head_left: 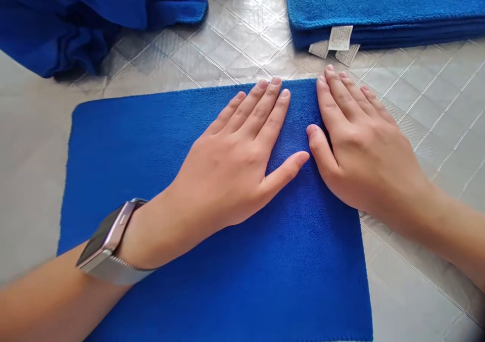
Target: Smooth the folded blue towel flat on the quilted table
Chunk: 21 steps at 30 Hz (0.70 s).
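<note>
A blue cloth (242, 281) lies flat and spread out, its far edge running just past my fingertips. My left hand (235, 160) rests palm down on the upper middle of the cloth, fingers extended and thumb stretched out to the right. At the cloth's right edge, my right hand (364, 140) is also palm down, with its fingers straight and its thumb toward my left thumb. Part of it reaches over the silvery surface beside the cloth. The two thumb tips are close but apart. Neither hand grips anything.
A stack of folded blue cloths (386, 3) with white labels (340, 38) sits at the back right. Crumpled blue cloth (76, 18) is heaped at the back left. Beneath everything is a silvery, diamond-patterned table cover (428, 99). A watch (109, 241) is on my left wrist.
</note>
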{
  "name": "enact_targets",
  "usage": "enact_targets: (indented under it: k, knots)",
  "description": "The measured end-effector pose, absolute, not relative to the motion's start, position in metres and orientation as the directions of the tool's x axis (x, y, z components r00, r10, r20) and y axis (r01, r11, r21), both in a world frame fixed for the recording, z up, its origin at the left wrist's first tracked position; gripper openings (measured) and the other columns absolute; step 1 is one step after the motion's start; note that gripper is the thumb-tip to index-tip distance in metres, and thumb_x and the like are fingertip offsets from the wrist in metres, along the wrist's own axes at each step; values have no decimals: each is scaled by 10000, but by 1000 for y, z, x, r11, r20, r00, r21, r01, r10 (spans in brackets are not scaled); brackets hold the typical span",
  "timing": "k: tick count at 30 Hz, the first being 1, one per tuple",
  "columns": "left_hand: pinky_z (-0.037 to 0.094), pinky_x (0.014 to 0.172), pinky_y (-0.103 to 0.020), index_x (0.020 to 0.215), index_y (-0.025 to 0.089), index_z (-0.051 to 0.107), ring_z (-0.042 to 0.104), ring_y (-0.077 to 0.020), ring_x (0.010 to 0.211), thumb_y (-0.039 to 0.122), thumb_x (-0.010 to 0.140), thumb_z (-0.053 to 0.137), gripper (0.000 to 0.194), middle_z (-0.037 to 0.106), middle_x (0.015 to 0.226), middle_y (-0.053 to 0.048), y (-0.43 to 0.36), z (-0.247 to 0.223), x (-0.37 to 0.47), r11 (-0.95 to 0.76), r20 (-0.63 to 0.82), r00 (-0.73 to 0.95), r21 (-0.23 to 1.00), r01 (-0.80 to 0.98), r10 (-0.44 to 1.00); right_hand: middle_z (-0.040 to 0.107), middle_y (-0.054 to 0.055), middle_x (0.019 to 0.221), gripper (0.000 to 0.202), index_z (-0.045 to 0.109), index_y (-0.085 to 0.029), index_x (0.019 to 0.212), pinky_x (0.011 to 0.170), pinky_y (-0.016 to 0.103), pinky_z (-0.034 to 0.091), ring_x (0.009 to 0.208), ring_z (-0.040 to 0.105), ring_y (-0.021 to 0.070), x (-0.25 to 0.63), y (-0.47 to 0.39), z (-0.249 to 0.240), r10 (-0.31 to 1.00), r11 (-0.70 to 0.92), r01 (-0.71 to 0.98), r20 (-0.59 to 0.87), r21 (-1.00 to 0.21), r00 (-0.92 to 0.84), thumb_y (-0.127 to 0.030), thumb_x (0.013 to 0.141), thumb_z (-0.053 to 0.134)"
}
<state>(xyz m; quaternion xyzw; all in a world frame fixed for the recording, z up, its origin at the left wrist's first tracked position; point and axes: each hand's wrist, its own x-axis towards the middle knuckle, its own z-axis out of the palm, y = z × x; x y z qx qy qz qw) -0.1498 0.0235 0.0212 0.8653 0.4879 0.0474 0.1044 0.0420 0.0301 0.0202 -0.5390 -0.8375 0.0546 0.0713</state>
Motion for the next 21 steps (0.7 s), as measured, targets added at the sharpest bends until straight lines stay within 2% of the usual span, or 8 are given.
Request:
enact_targets:
  k: [9, 13, 15, 21]
  knots:
    - [93, 1216, -469, 1575, 195, 96, 118, -300, 1505, 621, 979, 260, 751, 124, 1659, -71, 29, 24, -163, -464, -38, 482, 214, 860, 875, 237, 103, 1608, 617, 198, -121, 1557, 1192, 511, 224, 1466, 220, 313, 43, 31, 18, 902, 431, 882, 92, -192, -421, -321, 986, 319]
    - [92, 1214, -476, 1577, 222, 60, 94, -292, 1508, 642, 974, 236, 755, 115, 1662, -44, 26, 24, -187, -419, -70, 435, 173, 892, 898, 246, 99, 1605, 625, 206, -123, 1556, 1199, 494, 212, 1464, 228, 306, 43, 30, 18, 904, 428, 879, 107, -210, -414, -305, 974, 343]
    - [84, 1217, -462, 1575, 198, 64, 87, -269, 1511, 643, 978, 207, 758, 99, 1663, -54, 19, 25, -208, -393, -94, 408, 146, 908, 908, 255, 95, 1602, 625, 213, -125, 1555, 1202, 491, 205, 1465, 228, 300, 44, 29, 18, 904, 427, 879, 116, -214, -411, -303, 970, 348]
    - [94, 1220, -466, 1565, 145, 84, 90, -241, 1510, 585, 1008, 179, 716, 79, 1662, -81, -7, 27, -287, -168, -119, 182, 121, 978, 976, 267, 93, 1598, 630, 206, -136, 1557, 1198, 505, 217, 1463, 238, 299, 45, 29, 18, 899, 438, 871, 131, -223, -419, -313, 970, 348]
